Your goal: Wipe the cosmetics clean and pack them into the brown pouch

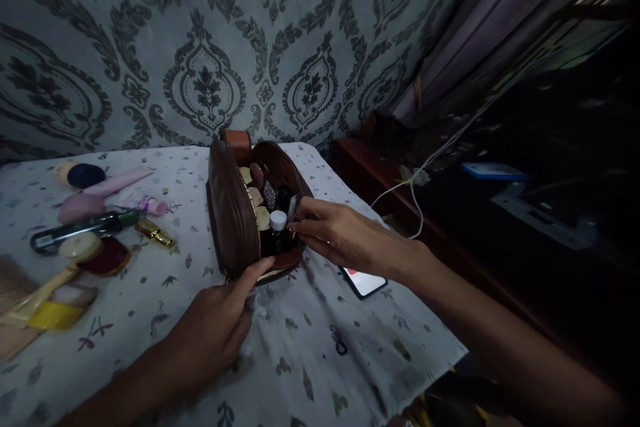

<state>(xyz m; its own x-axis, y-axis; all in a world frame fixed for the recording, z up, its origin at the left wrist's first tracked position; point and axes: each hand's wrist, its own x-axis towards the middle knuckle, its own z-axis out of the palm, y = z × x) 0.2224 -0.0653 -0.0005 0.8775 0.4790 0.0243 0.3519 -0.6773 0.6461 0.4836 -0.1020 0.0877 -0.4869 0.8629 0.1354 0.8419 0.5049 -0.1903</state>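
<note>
A brown zip-up toiletry bag (233, 213) stands unzipped on the cloth-covered table. Inside it, several small containers are packed together, including a dark bottle with a white cap (278, 220) near the front. My left hand (215, 320) is at the bag's front corner, its index finger stretched out onto the zipped rim and its thumb apart from it. At the bag's right side, my right hand (340, 230) pinches a small greyish piece over the opening, beside the white cap. The fingers cover most of that piece, so its kind cannot be made out.
On the left lie a green tube-shaped bottle (80, 230), a dark red jar (105, 257), a pink tube (123, 181), a gold-coloured small bottle (154, 232) and other cosmetics. A phone (365, 282) rests under my right forearm. White cables (440, 153) hang at the right.
</note>
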